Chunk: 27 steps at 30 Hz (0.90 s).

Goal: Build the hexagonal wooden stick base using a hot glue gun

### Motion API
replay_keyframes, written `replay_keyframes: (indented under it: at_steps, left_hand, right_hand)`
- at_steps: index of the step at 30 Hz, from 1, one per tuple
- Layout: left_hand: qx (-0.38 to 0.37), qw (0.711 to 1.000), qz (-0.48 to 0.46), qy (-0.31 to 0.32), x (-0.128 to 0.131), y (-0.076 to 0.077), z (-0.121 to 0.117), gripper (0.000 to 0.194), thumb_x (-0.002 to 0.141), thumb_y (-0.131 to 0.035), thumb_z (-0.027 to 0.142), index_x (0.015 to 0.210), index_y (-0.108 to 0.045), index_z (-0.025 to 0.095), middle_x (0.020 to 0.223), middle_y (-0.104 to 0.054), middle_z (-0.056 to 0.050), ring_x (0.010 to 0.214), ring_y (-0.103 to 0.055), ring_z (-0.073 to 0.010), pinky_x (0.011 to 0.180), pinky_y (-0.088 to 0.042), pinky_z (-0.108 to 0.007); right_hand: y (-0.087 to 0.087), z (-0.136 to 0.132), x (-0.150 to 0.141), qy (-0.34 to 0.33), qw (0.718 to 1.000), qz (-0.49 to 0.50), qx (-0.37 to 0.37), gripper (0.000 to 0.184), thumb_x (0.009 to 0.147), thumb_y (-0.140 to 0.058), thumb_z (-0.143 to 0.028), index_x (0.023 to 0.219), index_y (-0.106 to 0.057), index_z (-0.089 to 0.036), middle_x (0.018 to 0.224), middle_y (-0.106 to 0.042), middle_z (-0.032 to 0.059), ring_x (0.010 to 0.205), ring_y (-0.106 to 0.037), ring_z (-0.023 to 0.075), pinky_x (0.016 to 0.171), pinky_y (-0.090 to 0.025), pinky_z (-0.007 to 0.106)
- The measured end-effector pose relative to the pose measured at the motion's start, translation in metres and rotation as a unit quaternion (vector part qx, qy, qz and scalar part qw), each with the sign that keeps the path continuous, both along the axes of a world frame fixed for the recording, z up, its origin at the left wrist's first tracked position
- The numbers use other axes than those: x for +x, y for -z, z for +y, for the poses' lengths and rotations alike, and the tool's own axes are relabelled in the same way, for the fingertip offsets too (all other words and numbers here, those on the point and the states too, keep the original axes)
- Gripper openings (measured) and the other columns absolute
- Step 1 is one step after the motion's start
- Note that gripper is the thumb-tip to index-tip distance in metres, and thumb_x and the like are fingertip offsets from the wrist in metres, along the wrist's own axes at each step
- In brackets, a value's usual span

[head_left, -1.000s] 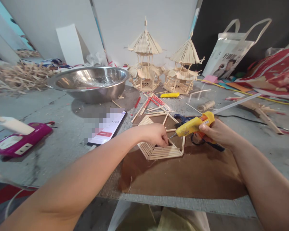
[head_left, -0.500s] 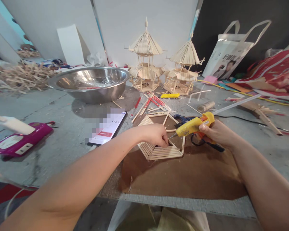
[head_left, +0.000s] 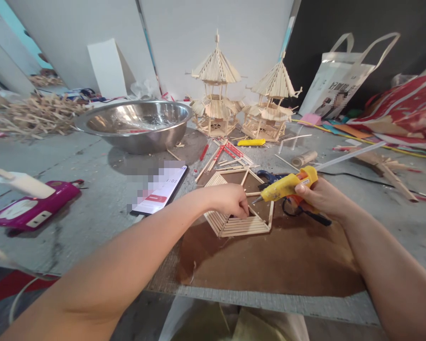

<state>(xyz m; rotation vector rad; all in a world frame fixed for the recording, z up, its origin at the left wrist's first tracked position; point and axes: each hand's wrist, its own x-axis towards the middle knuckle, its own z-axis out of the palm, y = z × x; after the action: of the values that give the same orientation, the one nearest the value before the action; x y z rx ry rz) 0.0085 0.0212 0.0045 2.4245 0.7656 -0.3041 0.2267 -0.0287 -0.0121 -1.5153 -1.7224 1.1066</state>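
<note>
New digits [head_left: 171,180] on phone [head_left: 167,192]

The bare left arm [head_left: 138,246] reaches in from eight o'clock, its wrist [head_left: 208,196] bent, the left hand [head_left: 232,200] angled down toward five, fingers [head_left: 244,207] bunched. The bare right arm [head_left: 379,251] extends from four; the right hand [head_left: 321,195] is curled, thumb [head_left: 301,189] toward nine.

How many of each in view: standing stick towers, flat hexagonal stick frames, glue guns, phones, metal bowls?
Stick towers: 2
Hexagonal stick frame: 1
Glue gun: 1
Phone: 1
Metal bowl: 1
Total: 6
</note>
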Motion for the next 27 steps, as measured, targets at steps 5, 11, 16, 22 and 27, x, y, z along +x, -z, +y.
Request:
replay_keyframes:
  at_steps: [5, 11, 16, 22, 27]
  left_hand:
    - [0.003, 1.000, 0.003, 0.020, -0.003, -0.001, 0.002, 0.026, 0.069, -0.047, 0.027, 0.085, -0.064, 0.015, 0.076, -0.065, -0.002, 0.061, -0.052, -0.0087, 0.056, -0.034, -0.019]
    - [0.036, 0.999, -0.021, -0.031, -0.011, -0.015, 0.009, 0.026, 0.070, -0.045, 0.031, 0.084, -0.062, 0.017, 0.077, -0.064, -0.002, 0.065, -0.052, -0.0098, 0.058, -0.035, -0.020]
    - [0.171, 0.968, 0.010, -0.186, -0.042, -0.031, 0.027, 0.028, 0.069, -0.043, 0.031, 0.090, -0.058, 0.021, 0.092, -0.060, -0.002, 0.078, -0.053, -0.0153, 0.066, -0.037, -0.025]
    - [0.296, 0.872, 0.159, -0.356, -0.104, -0.007, 0.041, 0.042, 0.065, -0.043, 0.034, 0.105, -0.049, 0.022, 0.112, -0.047, -0.011, 0.094, -0.049, -0.0284, 0.074, -0.038, -0.035]
    - [0.255, 0.848, 0.217, -0.411, -0.125, 0.009, 0.033, 0.055, 0.066, -0.039, 0.048, 0.114, -0.039, 0.022, 0.115, -0.042, -0.014, 0.089, -0.051, -0.0341, 0.069, -0.039, -0.040]
  right_hand:
    - [0.002, 0.000, 0.002, -0.008, 1.000, 0.005, 0.011, 0.048, 0.060, -0.043, -0.064, 0.053, -0.048, -0.017, 0.041, -0.042, -0.0014, 0.033, -0.033, 0.0047, 0.030, -0.022, 0.018]
    - [0.004, 0.001, 0.008, 0.008, 1.000, 0.016, 0.025, 0.047, 0.066, -0.041, -0.060, 0.054, -0.049, -0.015, 0.043, -0.043, -0.0009, 0.035, -0.033, 0.0047, 0.031, -0.023, 0.018]
    - [0.006, 0.002, 0.009, 0.014, 0.998, 0.051, 0.030, 0.045, 0.068, -0.042, -0.058, 0.055, -0.050, -0.015, 0.050, -0.048, 0.0013, 0.037, -0.036, 0.0053, 0.033, -0.026, 0.019]
    - [0.005, 0.001, 0.006, 0.024, 0.996, 0.073, 0.045, 0.045, 0.066, -0.043, -0.058, 0.055, -0.049, -0.015, 0.050, -0.049, 0.0014, 0.037, -0.036, 0.0057, 0.034, -0.028, 0.020]
    - [0.005, 0.001, 0.003, 0.027, 0.995, 0.080, 0.045, 0.046, 0.066, -0.043, -0.058, 0.054, -0.049, -0.014, 0.049, -0.048, 0.0006, 0.037, -0.035, 0.0047, 0.033, -0.027, 0.019]
